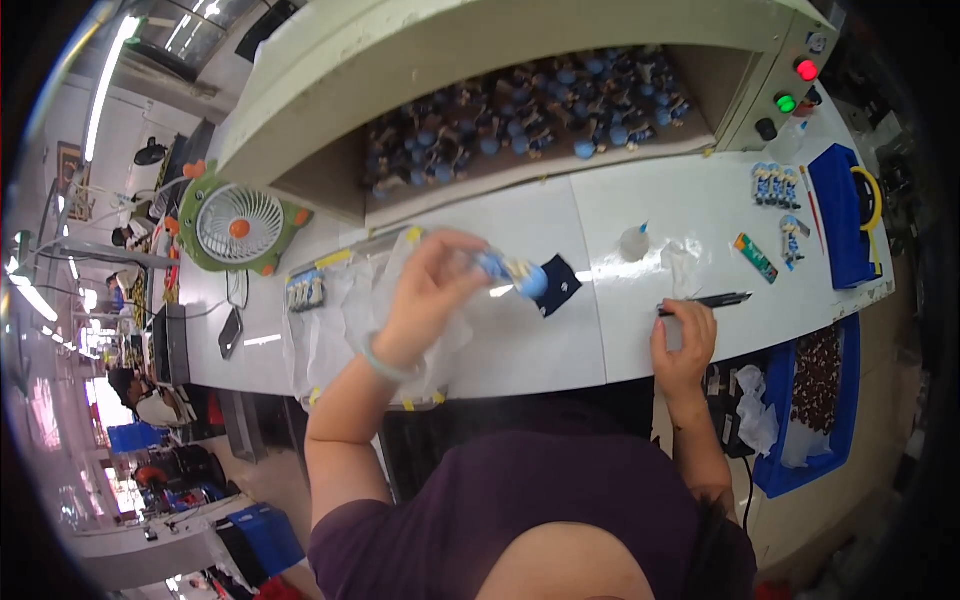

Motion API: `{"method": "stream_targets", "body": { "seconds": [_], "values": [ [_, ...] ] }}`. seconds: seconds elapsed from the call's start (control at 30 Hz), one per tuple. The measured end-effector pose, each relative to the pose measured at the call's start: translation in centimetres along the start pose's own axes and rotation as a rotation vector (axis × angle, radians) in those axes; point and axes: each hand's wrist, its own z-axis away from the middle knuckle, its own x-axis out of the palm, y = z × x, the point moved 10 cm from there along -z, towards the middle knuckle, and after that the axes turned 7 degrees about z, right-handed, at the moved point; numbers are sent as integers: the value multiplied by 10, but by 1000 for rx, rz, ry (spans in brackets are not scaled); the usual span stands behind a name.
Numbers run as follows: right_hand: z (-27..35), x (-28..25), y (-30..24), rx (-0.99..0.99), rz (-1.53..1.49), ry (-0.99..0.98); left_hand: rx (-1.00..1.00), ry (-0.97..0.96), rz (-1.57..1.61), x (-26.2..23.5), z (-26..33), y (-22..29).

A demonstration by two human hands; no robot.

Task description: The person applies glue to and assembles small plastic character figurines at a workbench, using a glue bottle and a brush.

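My left hand [432, 290] is raised over the table, its fingers closed around a small figurine [518, 274] with a light blue cap. The figurine is slightly blurred. Just beyond it lies a dark navy cloth [558, 286] with a small white mark. My right hand [686, 345] rests near the table's front edge. Its fingertips are on a black pen-shaped tool [722, 300], whose end lies between thumb and fingers; a second thin dark tool seems to lie alongside. A small translucent bottle [635, 242] with a blue tip stands beyond my right hand.
Behind the table, a beige box-shaped machine [330, 120] holds many blue-capped figurines [520, 115]. A green fan [238, 226] and a plastic-lined tray [350, 330] are on the left. At right are packed figurines [776, 186], a blue bin [838, 215] and a lower blue crate [765, 470].
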Motion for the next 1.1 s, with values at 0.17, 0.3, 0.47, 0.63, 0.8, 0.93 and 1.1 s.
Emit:
{"method": "stream_targets", "body": {
  "seconds": [0.17,0.3,0.47,0.63,0.8,0.93,1.1],
  "values": [
    [-1,31,-72,111,-881,-337,183,-96,260,33,59,-11],
    [11,70,-104,371,-1411,-586,470,-92,-96,35,83,-8],
    [4,65,-118,212,-1382,-561,595,-62,-263,32,101,-6],
    [4,56,-130,30,-1283,-538,819,-152,-253,44,120,8],
    [13,74,-135,234,-1531,-749,920,-257,-248,54,123,18],
    [20,78,-140,287,-1582,-878,825,-238,-270,39,117,14],
    [37,86,-149,300,-1621,-1061,370,-420,-343,55,86,-7]
  ]
}}
